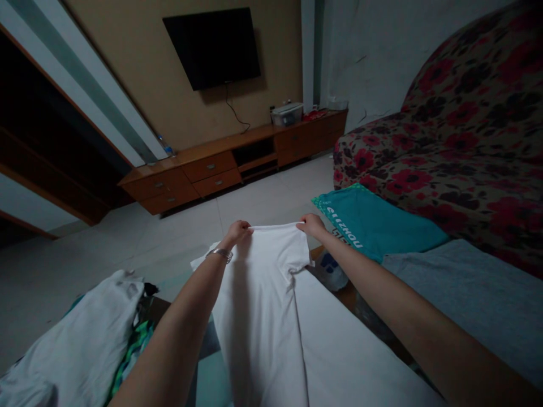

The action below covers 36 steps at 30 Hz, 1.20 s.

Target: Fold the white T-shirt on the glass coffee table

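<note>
While pinched, shirt (pixel 271 294) between hands.

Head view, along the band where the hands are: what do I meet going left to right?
Crumpled white garment pile → left hand pinching the white t-shirt → right hand on its other corner → teal printed garment → red-flowered sofa.

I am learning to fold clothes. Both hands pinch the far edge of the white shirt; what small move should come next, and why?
Probably draw the far edge of the white cotton shirt toward the body: left hand and right hand already grip its corners, and it lies flat.
</note>
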Each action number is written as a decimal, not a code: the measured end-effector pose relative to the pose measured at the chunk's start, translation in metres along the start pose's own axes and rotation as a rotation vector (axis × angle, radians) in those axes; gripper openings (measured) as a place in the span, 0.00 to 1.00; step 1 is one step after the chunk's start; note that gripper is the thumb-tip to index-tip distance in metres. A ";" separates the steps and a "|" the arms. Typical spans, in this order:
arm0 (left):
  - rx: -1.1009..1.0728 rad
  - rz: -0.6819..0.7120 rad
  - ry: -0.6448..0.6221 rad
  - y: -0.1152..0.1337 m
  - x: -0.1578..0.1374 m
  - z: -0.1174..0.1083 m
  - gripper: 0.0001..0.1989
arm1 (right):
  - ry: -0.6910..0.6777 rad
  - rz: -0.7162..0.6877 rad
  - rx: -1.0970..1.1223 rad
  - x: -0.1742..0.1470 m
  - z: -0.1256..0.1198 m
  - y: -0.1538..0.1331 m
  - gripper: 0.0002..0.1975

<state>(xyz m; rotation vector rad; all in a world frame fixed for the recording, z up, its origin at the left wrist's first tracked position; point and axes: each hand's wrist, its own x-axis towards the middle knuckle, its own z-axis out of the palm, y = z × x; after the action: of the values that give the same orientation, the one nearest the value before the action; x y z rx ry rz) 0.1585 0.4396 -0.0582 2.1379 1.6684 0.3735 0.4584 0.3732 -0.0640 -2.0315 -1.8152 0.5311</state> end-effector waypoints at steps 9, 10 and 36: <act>0.047 0.026 -0.069 0.002 0.013 0.015 0.06 | -0.025 -0.078 -0.178 0.009 0.022 0.004 0.11; 0.044 0.023 -0.081 0.003 0.012 0.014 0.08 | -0.035 -0.077 -0.174 0.010 0.021 0.004 0.12; -0.120 -0.333 -0.249 -0.049 -0.008 -0.072 0.16 | 0.159 0.129 -0.066 0.067 0.019 0.038 0.15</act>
<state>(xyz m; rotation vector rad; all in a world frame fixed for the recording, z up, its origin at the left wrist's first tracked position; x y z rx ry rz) 0.0827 0.4526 -0.0175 1.7028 1.7634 0.1001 0.4882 0.4362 -0.1023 -2.1788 -1.6380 0.3384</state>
